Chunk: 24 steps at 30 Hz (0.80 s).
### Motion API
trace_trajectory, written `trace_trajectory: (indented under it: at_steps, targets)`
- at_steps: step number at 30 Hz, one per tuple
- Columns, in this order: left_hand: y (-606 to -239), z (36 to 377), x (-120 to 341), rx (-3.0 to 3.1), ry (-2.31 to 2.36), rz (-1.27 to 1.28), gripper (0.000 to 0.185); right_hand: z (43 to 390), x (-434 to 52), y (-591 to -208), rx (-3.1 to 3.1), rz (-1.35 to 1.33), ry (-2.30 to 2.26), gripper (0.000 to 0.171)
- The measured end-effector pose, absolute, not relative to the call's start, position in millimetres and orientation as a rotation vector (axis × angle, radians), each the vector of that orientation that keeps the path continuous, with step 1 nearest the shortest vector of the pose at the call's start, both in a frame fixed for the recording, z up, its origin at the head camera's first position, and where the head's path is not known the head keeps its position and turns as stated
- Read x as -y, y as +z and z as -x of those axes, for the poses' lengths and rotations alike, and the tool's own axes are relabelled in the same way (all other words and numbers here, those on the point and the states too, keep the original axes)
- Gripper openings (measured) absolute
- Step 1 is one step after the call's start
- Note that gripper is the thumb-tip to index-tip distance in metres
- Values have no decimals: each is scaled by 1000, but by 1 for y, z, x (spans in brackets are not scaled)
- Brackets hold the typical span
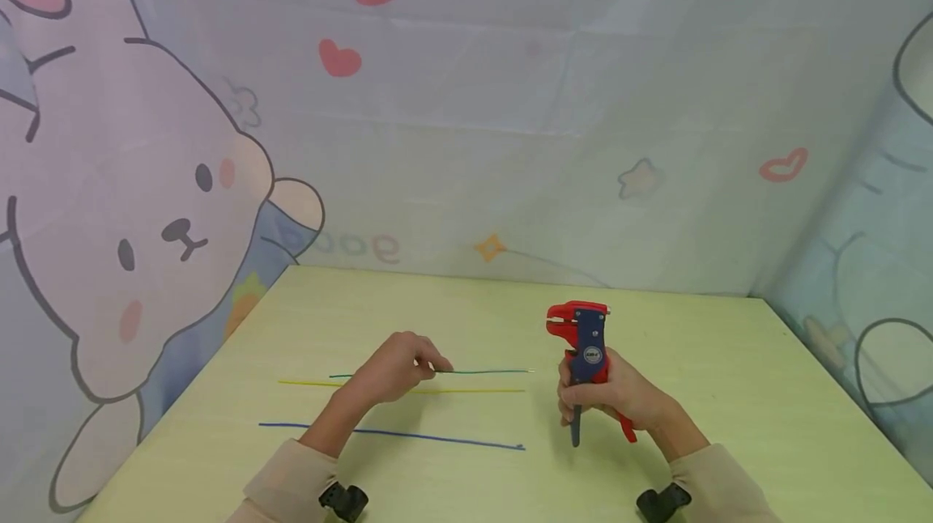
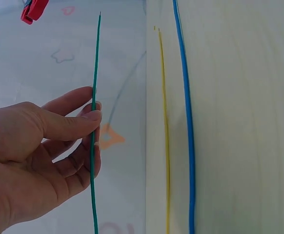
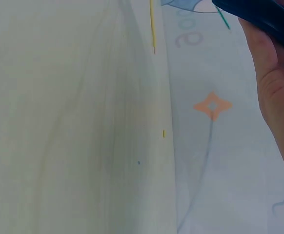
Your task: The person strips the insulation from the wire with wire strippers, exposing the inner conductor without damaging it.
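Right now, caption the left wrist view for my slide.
Left hand pinches a green wire; yellow wire and blue wire lie alongside.

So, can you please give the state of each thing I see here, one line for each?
green wire: pinched, lifted off the table
left hand: pinches the green wire
wire stripper: held upright
right hand: grips the stripper handles
yellow wire: lying flat on table
blue wire: lying flat on table

free: bare table (image 1: 729, 361) right of stripper | blocked: yellow wire (image 1: 474, 390), blue wire (image 1: 437, 436) lying across centre
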<state>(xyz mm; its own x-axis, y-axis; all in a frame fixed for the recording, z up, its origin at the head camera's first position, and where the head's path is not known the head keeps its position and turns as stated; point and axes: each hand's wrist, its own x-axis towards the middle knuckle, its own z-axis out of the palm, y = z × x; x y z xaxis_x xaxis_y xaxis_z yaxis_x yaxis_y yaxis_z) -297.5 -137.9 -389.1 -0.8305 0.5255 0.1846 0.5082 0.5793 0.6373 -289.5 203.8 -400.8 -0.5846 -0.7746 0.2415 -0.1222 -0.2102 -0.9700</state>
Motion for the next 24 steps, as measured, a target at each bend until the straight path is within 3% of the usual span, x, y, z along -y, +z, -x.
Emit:
trace_trajectory:
  at_steps: [8,24]
  targets:
    - [-399,302,140,-2696,987,-966,42,291,-206,-402,-1566,1042,-1876,12]
    - [-417,309,153,-2493,1097,-788,37,292,-207,-403,-1551,1078,-1866,13]
